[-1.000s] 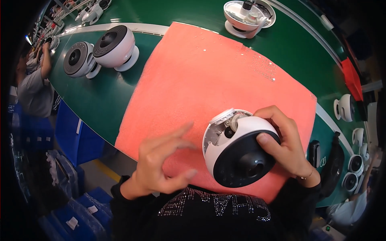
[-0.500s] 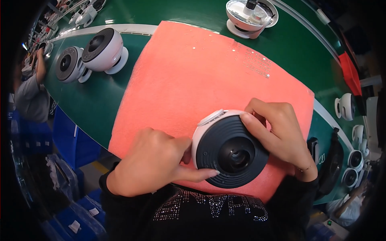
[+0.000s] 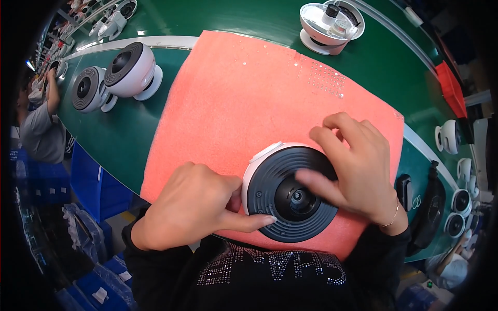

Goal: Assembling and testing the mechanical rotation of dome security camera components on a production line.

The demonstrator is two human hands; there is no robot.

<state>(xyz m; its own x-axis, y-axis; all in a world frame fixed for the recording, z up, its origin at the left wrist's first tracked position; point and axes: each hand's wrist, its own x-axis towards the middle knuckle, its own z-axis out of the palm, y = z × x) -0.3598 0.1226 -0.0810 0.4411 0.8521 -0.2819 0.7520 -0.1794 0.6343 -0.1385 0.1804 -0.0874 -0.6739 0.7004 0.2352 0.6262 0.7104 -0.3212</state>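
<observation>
Left hand (image 3: 189, 207) pinching the round white device (image 3: 288, 197): thumb over the dark ringed face, fingers curled at its side. Right hand (image 3: 360, 168) loosely spread above the face, no hold visible; its thumb blurs near the lens (image 3: 299, 199) (touching or not, I cannot tell). Device lies face up on the pink foam mat (image 3: 218, 124), by its near edge, towards the right corner. Likely reasons: foam spares the casing from the green table (image 3: 259, 20); my left pinch steadies it, freeing the right. Half a second ago my right hand gripped the upper-right rim; now it has lifted off. Left grip much the same. One second ago, insides showed; now none do.
</observation>
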